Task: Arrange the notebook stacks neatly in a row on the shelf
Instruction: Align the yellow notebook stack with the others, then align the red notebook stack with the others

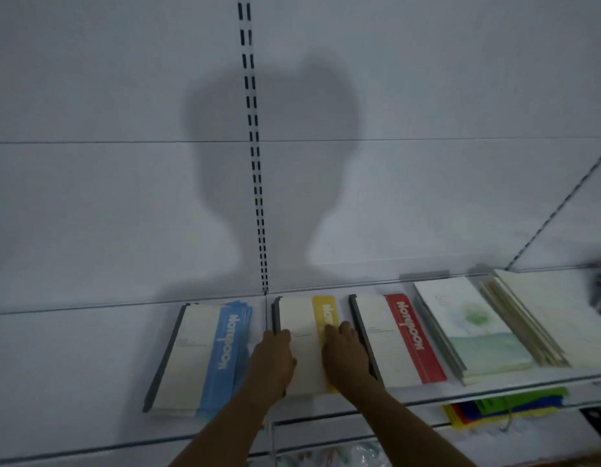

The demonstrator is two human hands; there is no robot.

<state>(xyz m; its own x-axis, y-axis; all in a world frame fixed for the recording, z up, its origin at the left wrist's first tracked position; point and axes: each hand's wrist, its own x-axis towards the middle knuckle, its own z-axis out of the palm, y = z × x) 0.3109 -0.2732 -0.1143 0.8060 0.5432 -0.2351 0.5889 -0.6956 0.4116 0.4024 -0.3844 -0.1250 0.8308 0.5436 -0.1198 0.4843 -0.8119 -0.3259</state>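
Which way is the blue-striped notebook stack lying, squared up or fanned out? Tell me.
Fanned out. The blue-striped notebook stack lies flat on the shelf, but several blue edges show offset along its right side, so the notebooks are not flush.

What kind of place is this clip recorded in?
Probably a stationery shop or store aisle. A white retail shelf hangs off a slotted upright on a panelled back wall, and several stacks of identical notebooks lie on it for display, such as the yellow-banded stack under both hands and the red-banded stack beside it.
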